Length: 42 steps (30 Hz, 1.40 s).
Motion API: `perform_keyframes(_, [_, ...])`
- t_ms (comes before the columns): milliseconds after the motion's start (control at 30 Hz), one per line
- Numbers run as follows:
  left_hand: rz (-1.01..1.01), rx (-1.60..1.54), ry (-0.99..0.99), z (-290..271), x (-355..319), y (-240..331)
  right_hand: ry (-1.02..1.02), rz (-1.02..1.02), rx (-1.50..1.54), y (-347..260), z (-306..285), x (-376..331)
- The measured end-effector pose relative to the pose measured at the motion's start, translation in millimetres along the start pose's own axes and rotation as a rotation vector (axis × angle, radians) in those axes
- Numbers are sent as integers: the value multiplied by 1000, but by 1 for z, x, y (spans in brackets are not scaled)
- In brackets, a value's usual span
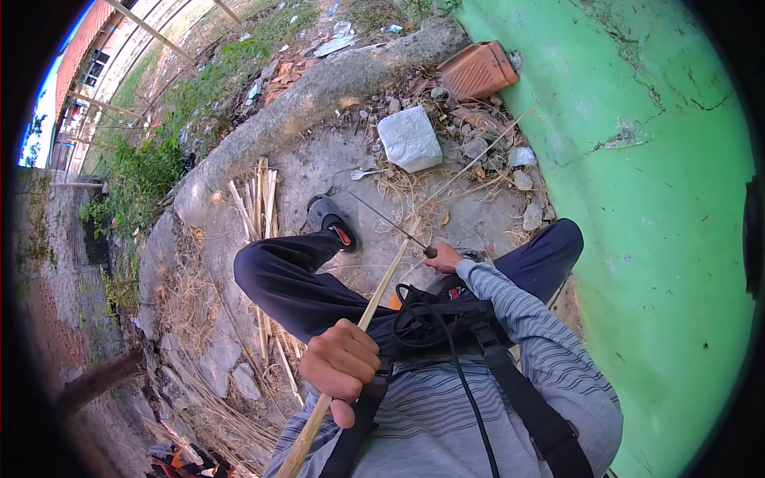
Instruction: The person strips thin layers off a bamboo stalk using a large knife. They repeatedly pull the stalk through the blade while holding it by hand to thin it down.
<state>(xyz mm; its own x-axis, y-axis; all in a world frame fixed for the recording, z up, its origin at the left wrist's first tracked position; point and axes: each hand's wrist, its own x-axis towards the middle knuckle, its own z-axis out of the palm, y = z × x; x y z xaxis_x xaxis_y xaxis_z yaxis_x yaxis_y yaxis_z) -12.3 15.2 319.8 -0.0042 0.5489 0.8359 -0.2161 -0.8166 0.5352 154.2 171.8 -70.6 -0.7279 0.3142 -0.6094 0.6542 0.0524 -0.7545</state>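
Observation:
My left hand [343,360] is closed round a long pale strip of split bamboo or wood [385,288]. The strip slants from the lower edge, over my lap, up to the middle of the picture. In my right hand [446,259] is a knife [379,214], gripped by its dark handle. Its long narrow blade points up and left, crossing the strip near the strip's far part. Whether the edge cuts into the strip is too small to tell. Thin shavings [406,191] lie on the ground beyond the blade.
A pile of pale strips [261,199] lies left of my shoe [331,223]. Ahead are a white block [409,139], a plastic fork [364,173], rubble and an orange brick [478,70]. A green wall [637,239] rises close on my right. A black cable [454,350] hangs over my lap.

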Motion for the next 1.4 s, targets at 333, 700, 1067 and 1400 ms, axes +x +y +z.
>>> perform_keyframes(333, [-15,144,261,5,-5,7,156,5,-23,34,18,22])
perform_keyframes(700, [-32,166,379,-2,-15,18,44,268,33,20,11,23])
perform_keyframes(1067, [-1008,620,559,-2,-37,50,141,174,140,54,18,38])
perform_keyframes(1400, [-1282,693,-176,17,-109,-34,120,143,-52,48,32,40])
